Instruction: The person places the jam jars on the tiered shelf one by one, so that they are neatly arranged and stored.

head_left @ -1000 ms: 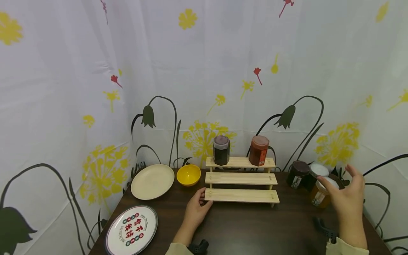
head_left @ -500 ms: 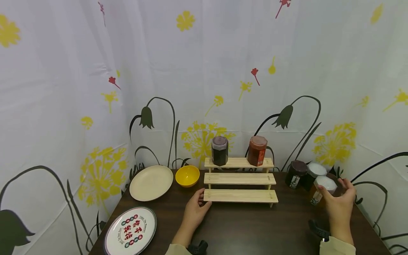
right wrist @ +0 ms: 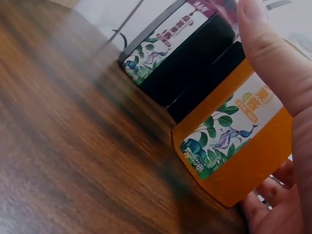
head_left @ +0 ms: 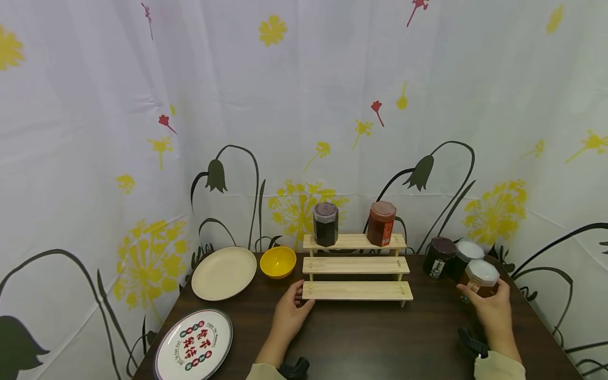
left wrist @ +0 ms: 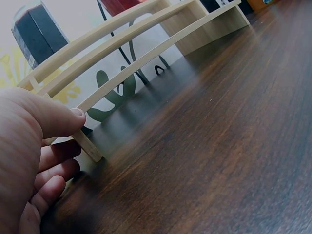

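Observation:
A three-step wooden rack point(head_left: 357, 290) stands at the back of the table. My left hand point(head_left: 290, 314) holds the left end of its lowest step, thumb on the front edge point(left wrist: 61, 117), fingers curled behind the leg. Two jars are on the top step: a dark one point(head_left: 325, 226) at left and a reddish-brown one point(head_left: 381, 226) at right. At the table's right, my right hand point(head_left: 495, 311) grips an orange jam jar point(right wrist: 229, 151) with a white lid, thumb and fingers on opposite sides. The jar's base is right at the tabletop.
Beside that jar stand a dark jar with a maroon lid point(head_left: 439, 257) and another with a white lid point(head_left: 469, 250). To the left are a cream plate point(head_left: 224, 274), a yellow bowl point(head_left: 277, 263) and a printed white plate point(head_left: 193, 345). A flower-patterned curtain point(head_left: 304, 105) hangs behind.
My right hand has come down and left from above the jars, and its fingers have closed round the orange jar. The left hand keeps its place on the rack.

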Tool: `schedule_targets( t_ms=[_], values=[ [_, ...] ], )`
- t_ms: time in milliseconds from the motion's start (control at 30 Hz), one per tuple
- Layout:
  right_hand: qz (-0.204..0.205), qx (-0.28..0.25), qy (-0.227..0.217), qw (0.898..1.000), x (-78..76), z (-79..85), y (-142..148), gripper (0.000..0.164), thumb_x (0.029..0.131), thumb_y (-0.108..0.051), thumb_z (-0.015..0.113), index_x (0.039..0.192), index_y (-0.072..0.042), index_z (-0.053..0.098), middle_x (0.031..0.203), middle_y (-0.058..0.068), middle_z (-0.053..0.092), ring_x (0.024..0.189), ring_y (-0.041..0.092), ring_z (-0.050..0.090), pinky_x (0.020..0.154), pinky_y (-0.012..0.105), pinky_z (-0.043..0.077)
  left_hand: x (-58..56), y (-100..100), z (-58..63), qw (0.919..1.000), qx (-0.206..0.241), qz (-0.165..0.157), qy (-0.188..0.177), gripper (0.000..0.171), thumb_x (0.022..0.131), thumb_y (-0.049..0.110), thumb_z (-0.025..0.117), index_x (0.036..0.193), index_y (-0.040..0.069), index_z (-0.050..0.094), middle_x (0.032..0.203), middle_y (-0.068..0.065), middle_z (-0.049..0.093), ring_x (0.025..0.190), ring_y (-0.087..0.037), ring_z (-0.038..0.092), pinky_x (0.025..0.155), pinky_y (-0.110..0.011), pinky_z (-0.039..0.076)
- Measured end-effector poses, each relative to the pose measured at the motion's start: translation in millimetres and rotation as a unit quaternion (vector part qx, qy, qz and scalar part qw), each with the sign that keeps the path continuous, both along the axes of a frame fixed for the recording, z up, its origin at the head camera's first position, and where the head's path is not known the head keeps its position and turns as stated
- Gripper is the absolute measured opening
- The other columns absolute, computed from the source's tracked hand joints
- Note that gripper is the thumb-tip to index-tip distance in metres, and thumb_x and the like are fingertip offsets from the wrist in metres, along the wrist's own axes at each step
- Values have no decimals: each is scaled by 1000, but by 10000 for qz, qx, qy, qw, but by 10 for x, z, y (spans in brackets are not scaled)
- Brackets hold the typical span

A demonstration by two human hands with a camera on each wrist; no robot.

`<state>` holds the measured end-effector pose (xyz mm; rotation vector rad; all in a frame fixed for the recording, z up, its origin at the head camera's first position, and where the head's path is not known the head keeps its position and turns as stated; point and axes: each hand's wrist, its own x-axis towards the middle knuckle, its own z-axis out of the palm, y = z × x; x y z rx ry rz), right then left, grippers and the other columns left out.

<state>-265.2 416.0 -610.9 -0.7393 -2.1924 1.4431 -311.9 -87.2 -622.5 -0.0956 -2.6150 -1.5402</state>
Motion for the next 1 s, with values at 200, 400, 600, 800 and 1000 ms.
schedule_targets(
  t_ms=[200,400,600,800,1000],
  values=[
    [79,16,-25,10000,-27,-18,20,112,91,-36,90,168,2,18,163,33,38,146,47,44,117,62,41,-8,11,17,10000,5,21,-2,61,96,23,84,151,9,61,127,-7,74,110,-20,64,100,-44,54],
    [118,107,34,9999,-23,-21,8,110,90,-33,91,165,6,21,163,38,39,150,54,42,122,70,35,-8,18,21,10000,1,60,-12,60,96,22,84,150,9,62,126,-7,74,109,-19,64,100,-44,54],
    [-30,220,136,9997,-8,-76,-24,100,91,-33,91,159,8,30,156,37,45,143,49,47,116,66,39,-1,12,9,9999,-37,74,-61,60,95,22,84,150,10,62,127,-6,74,110,-19,64,101,-44,55],
    [-209,336,267,9989,-32,-94,-47,94,92,-37,89,157,5,35,154,34,50,140,48,51,113,65,40,-8,9,12,9999,-63,66,-76,60,95,23,84,150,10,61,127,-6,73,110,-19,64,101,-45,55],
    [-428,592,388,9966,-28,-105,-64,88,89,-36,92,150,6,44,147,31,56,132,43,55,105,59,44,-8,12,9,9999,-89,55,-76,60,96,22,84,150,10,61,127,-6,73,110,-18,64,101,-45,55]
  ],
)
